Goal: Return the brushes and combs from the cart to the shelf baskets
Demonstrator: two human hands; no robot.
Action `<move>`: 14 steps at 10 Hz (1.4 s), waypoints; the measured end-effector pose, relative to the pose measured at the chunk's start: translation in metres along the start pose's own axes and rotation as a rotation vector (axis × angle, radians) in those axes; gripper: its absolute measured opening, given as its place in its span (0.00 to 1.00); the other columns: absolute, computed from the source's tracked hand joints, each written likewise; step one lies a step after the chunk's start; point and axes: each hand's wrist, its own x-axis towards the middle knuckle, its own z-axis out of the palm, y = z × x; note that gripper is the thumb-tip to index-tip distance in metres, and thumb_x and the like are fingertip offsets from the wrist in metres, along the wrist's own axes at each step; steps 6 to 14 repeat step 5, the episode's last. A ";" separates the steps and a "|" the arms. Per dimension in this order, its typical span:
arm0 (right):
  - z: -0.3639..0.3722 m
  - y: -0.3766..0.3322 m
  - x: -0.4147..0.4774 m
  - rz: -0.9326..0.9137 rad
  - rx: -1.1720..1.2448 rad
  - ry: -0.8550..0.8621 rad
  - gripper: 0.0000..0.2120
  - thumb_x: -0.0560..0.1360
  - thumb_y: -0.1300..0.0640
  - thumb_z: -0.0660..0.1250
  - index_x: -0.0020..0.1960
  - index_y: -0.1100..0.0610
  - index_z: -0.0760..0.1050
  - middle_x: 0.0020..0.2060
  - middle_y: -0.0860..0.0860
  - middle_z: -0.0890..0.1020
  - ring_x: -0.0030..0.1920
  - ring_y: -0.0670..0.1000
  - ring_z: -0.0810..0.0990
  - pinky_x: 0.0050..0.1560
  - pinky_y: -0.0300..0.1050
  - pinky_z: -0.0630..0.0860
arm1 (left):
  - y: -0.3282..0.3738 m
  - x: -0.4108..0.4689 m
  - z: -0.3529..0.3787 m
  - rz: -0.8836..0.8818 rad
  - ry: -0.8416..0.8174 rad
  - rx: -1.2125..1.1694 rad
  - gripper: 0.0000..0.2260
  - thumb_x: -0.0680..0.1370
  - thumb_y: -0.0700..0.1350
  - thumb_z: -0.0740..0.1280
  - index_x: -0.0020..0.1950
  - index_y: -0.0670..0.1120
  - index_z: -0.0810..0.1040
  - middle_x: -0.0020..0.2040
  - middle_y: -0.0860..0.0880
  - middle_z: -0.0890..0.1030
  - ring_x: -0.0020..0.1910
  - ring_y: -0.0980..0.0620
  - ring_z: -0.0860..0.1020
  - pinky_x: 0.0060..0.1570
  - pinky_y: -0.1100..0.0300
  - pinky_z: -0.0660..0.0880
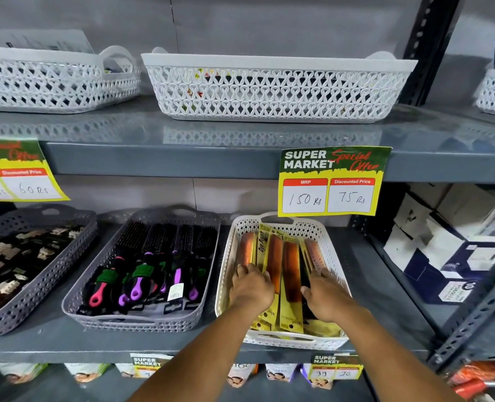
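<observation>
A white lattice basket (332,253) on the middle shelf holds several amber combs (290,268) on yellow cards. Both my hands are inside it. My left hand (252,288) lies on the left combs with fingers curled over their edges. My right hand (326,297) presses down on a dark comb and the packs at the right. To the left, a grey basket (78,300) holds several black hair brushes (153,265) with pink and purple handles. The cart is out of view.
Another grey basket (37,288) of hair clips stands far left. Two white baskets (278,91) sit on the upper shelf. A yellow price tag (332,181) hangs over the comb basket. Boxes (455,250) fill the right bay beyond a slotted upright.
</observation>
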 end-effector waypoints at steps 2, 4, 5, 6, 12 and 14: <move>0.013 -0.002 -0.003 0.003 0.058 0.030 0.25 0.80 0.51 0.55 0.73 0.64 0.58 0.76 0.59 0.56 0.76 0.59 0.56 0.74 0.52 0.60 | -0.007 0.001 0.005 0.007 -0.062 -0.019 0.28 0.81 0.54 0.50 0.76 0.39 0.57 0.77 0.38 0.57 0.76 0.39 0.58 0.74 0.43 0.58; -0.002 -0.013 -0.027 -0.155 0.139 0.401 0.30 0.80 0.52 0.52 0.78 0.54 0.45 0.78 0.48 0.47 0.77 0.51 0.55 0.76 0.49 0.55 | -0.006 -0.010 -0.007 0.140 0.062 -0.014 0.29 0.80 0.58 0.44 0.76 0.43 0.61 0.78 0.41 0.60 0.78 0.44 0.56 0.76 0.49 0.46; -0.012 -0.021 -0.054 -0.222 0.313 0.577 0.26 0.79 0.47 0.51 0.76 0.49 0.56 0.74 0.44 0.65 0.73 0.44 0.61 0.73 0.43 0.61 | -0.009 -0.020 -0.014 0.323 0.158 -0.080 0.34 0.76 0.63 0.41 0.76 0.47 0.63 0.77 0.44 0.62 0.78 0.46 0.57 0.77 0.50 0.49; -0.012 -0.021 -0.054 -0.222 0.313 0.577 0.26 0.79 0.47 0.51 0.76 0.49 0.56 0.74 0.44 0.65 0.73 0.44 0.61 0.73 0.43 0.61 | -0.009 -0.020 -0.014 0.323 0.158 -0.080 0.34 0.76 0.63 0.41 0.76 0.47 0.63 0.77 0.44 0.62 0.78 0.46 0.57 0.77 0.50 0.49; -0.012 -0.021 -0.054 -0.222 0.313 0.577 0.26 0.79 0.47 0.51 0.76 0.49 0.56 0.74 0.44 0.65 0.73 0.44 0.61 0.73 0.43 0.61 | -0.009 -0.020 -0.014 0.323 0.158 -0.080 0.34 0.76 0.63 0.41 0.76 0.47 0.63 0.77 0.44 0.62 0.78 0.46 0.57 0.77 0.50 0.49; -0.012 -0.021 -0.054 -0.222 0.313 0.577 0.26 0.79 0.47 0.51 0.76 0.49 0.56 0.74 0.44 0.65 0.73 0.44 0.61 0.73 0.43 0.61 | -0.009 -0.020 -0.014 0.323 0.158 -0.080 0.34 0.76 0.63 0.41 0.76 0.47 0.63 0.77 0.44 0.62 0.78 0.46 0.57 0.77 0.50 0.49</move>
